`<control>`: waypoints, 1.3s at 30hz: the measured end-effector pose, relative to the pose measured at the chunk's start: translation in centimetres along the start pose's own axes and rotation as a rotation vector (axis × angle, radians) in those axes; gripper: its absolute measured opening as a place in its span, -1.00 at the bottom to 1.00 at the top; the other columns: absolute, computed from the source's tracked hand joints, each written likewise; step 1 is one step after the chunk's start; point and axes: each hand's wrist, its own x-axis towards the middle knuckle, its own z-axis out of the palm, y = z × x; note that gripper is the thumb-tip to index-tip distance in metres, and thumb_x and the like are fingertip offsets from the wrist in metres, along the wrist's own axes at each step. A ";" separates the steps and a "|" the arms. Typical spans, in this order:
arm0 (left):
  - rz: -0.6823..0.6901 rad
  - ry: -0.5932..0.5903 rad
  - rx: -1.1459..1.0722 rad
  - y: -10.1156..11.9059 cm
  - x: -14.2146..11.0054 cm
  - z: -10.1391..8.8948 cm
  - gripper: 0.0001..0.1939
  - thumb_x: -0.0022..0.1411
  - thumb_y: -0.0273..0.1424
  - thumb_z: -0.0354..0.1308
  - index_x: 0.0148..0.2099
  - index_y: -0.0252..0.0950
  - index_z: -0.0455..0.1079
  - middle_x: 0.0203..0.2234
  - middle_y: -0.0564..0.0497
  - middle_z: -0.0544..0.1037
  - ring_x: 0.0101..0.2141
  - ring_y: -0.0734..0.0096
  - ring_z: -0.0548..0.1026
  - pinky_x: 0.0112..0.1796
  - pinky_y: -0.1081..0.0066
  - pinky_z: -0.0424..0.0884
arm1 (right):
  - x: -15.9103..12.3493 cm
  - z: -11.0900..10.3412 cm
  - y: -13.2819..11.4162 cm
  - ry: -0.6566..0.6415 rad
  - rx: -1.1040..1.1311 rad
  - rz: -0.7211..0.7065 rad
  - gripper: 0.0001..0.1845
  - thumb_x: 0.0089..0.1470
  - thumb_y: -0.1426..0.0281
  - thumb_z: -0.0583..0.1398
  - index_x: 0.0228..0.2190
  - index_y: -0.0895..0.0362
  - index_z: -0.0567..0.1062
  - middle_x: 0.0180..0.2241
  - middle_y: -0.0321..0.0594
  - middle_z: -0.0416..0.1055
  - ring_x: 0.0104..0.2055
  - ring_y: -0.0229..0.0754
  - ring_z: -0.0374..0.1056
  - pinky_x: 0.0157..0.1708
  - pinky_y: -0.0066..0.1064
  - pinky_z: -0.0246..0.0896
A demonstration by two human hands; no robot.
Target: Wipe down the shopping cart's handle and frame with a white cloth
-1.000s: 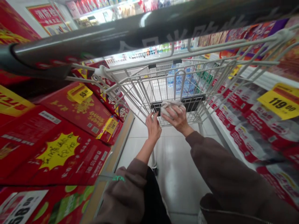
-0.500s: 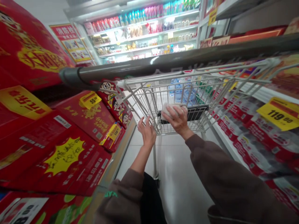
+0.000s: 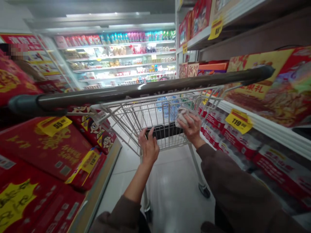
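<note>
A wire shopping cart [image 3: 136, 111] stands in front of me, its dark handle bar [image 3: 145, 90] crossing the view close to the camera. My right hand [image 3: 193, 129] is closed round a crumpled whitish cloth [image 3: 182, 115] and holds it against the right part of the cart's rear grid, above the black seat flap [image 3: 165, 132]. My left hand [image 3: 148, 147] has its fingers stretched out and resting on the lower rear wires of the cart, beside the flap.
Red gift boxes [image 3: 48, 152] with yellow price tags are stacked on the left. Shelves on the right [image 3: 255, 119] carry red packs and a 119.00 tag. A lit refrigerated shelf [image 3: 121, 61] stands at the aisle's end. The floor [image 3: 175, 194] is pale tile.
The view has lifted, so the handle bar sits lower in the picture. My right hand and the cloth moved to the cart's right side. My left hand came onto the rear wires.
</note>
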 end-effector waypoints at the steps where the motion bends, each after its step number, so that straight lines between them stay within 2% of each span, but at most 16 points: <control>1: 0.025 -0.013 -0.011 1.1 0.4 0.7 -0.52 0.33 -0.49 -0.03 0.28 -0.23 0.25 0.18 -0.26 0.19 0.23 0.01 0.16 0.23 -0.07 0.10 | -0.4 -0.2 0.9 -0.004 -0.026 0.006 -0.55 0.22 0.47 0.21 0.09 -0.15 0.46 0.14 -0.21 0.35 0.23 0.00 0.13 0.16 -0.04 0.07; 5: 0.124 -0.065 -0.023 4.8 1.9 3.4 -0.53 0.33 -0.52 -0.03 0.26 -0.25 0.28 0.18 -0.26 0.20 0.23 0.03 0.16 0.20 -0.04 0.16 | -2.9 -2.1 3.3 -0.076 -0.044 -0.093 -0.70 0.22 0.43 0.23 -0.06 -0.15 0.53 0.03 -0.34 0.44 0.10 -0.11 0.25 0.06 -0.19 0.19; 7: 0.167 -0.086 -0.044 6.3 2.6 4.6 -0.53 0.33 -0.53 -0.04 0.26 -0.24 0.28 0.19 -0.25 0.20 0.24 0.04 0.16 0.19 -0.02 0.19 | -3.3 -3.3 4.7 -0.058 -0.058 -0.085 -0.69 0.20 0.43 0.24 -0.04 -0.14 0.52 0.04 -0.31 0.44 0.10 -0.08 0.25 0.05 -0.16 0.21; 11: 0.243 -0.113 -0.114 9.6 4.2 7.2 -0.51 0.33 -0.54 -0.05 0.27 -0.21 0.27 0.23 -0.22 0.21 0.27 0.06 0.14 0.22 0.00 0.16 | -0.7 -5.1 9.3 0.112 -0.127 0.057 -0.52 0.18 0.47 0.22 0.09 -0.20 0.44 0.13 -0.24 0.35 0.23 0.03 0.13 0.14 0.00 0.18; 13: 0.277 -0.111 -0.148 11.5 5.1 8.4 -0.50 0.33 -0.54 -0.07 0.28 -0.19 0.27 0.25 -0.20 0.21 0.29 0.06 0.12 0.25 -0.01 0.13 | 0.7 -5.3 11.6 0.087 -0.140 0.124 -0.51 0.22 0.44 0.18 0.13 -0.20 0.41 0.19 -0.24 0.30 0.28 0.07 0.08 0.17 0.05 0.17; 15: 0.299 -0.119 -0.174 13.1 6.0 9.5 -0.49 0.33 -0.54 -0.08 0.28 -0.17 0.27 0.28 -0.17 0.20 0.31 0.06 0.10 0.27 -0.03 0.11 | 0.7 -4.9 12.9 0.003 -0.119 0.149 -0.55 0.25 0.41 0.14 0.13 -0.19 0.42 0.19 -0.24 0.31 0.29 0.08 0.08 0.20 0.08 0.13; 17: 0.305 -0.156 -0.182 14.4 6.5 10.5 -0.47 0.33 -0.55 -0.09 0.29 -0.16 0.27 0.31 -0.14 0.18 0.32 0.05 0.07 0.27 -0.05 0.11 | -0.9 -4.1 12.9 -0.076 -0.077 0.147 -0.57 0.26 0.40 0.14 0.11 -0.20 0.43 0.15 -0.25 0.36 0.28 0.05 0.09 0.24 0.07 0.07; 20: 0.313 -0.236 -0.163 15.3 6.5 11.8 -0.43 0.29 -0.58 -0.08 0.30 -0.15 0.26 0.34 -0.13 0.18 0.35 0.02 0.04 0.26 -0.08 0.12 | -5.1 -2.8 11.3 -0.143 -0.021 0.134 -0.60 0.24 0.43 0.17 0.06 -0.19 0.48 0.10 -0.26 0.42 0.27 0.02 0.10 0.24 0.02 0.02; 23: 0.317 -0.283 -0.139 15.3 5.8 12.8 -0.41 0.26 -0.59 -0.06 0.31 -0.16 0.25 0.34 -0.11 0.20 0.35 -0.04 0.01 0.25 -0.12 0.14 | -9.3 -2.1 9.2 -0.174 0.020 0.082 -0.70 0.24 0.43 0.18 -0.05 -0.11 0.55 0.05 -0.28 0.47 0.19 -0.03 0.18 0.16 -0.08 0.09; 26: 0.319 -0.300 -0.120 14.8 5.3 13.5 -0.41 0.28 -0.58 -0.06 0.32 -0.15 0.23 0.33 -0.13 0.21 0.35 -0.06 0.02 0.23 -0.14 0.15 | -11.4 -2.4 8.2 -0.200 0.053 0.031 -0.76 0.26 0.44 0.17 -0.14 -0.09 0.58 0.01 -0.34 0.50 0.10 -0.10 0.24 0.05 -0.18 0.17; 29: 0.324 -0.250 -0.146 14.5 5.2 14.2 -0.47 0.34 -0.52 -0.09 0.32 -0.21 0.22 0.29 -0.23 0.19 0.32 -0.02 0.08 0.22 -0.09 0.16 | -10.1 -3.0 8.9 -0.184 0.060 0.043 -0.71 0.26 0.44 0.17 -0.07 -0.11 0.56 0.05 -0.32 0.48 0.14 -0.08 0.22 0.04 -0.16 0.17; 32: 0.296 -0.175 -0.206 14.6 5.1 15.0 -0.51 0.40 -0.47 -0.15 0.33 -0.27 0.18 0.24 -0.28 0.18 0.28 0.06 0.14 0.23 -0.02 0.16 | -6.5 -2.7 10.3 -0.112 0.032 0.137 -0.58 0.25 0.45 0.17 0.08 -0.21 0.46 0.13 -0.31 0.42 0.25 -0.02 0.12 0.15 -0.07 0.11; 34: 0.259 -0.150 -0.249 14.8 5.0 15.4 -0.50 0.42 -0.45 -0.18 0.36 -0.26 0.11 0.23 -0.28 0.18 0.26 0.10 0.15 0.23 0.00 0.16 | -4.6 -2.1 10.6 -0.176 0.013 0.165 -0.53 0.28 0.40 0.15 0.14 -0.28 0.39 0.20 -0.36 0.35 0.32 -0.01 0.06 0.23 -0.03 0.04; 36: 0.232 -0.140 -0.287 14.8 4.8 15.5 -0.48 0.42 -0.43 -0.19 0.39 -0.27 0.02 0.23 -0.29 0.17 0.27 0.11 0.15 0.22 0.02 0.17 | -4.5 -1.5 10.3 -0.235 -0.005 0.170 -0.56 0.30 0.36 0.12 0.15 -0.29 0.38 0.23 -0.40 0.32 0.31 0.00 0.07 0.24 -0.01 0.01; 39: 0.245 -0.167 -0.297 14.3 4.6 15.3 -0.47 0.42 -0.42 -0.19 0.39 -0.28 0.02 0.24 -0.31 0.16 0.28 0.11 0.15 0.22 0.04 0.18 | -7.3 -1.2 8.7 -0.276 0.021 0.101 -0.65 0.32 0.34 0.10 0.06 -0.21 0.48 0.16 -0.38 0.40 0.21 -0.02 0.20 0.19 -0.05 0.05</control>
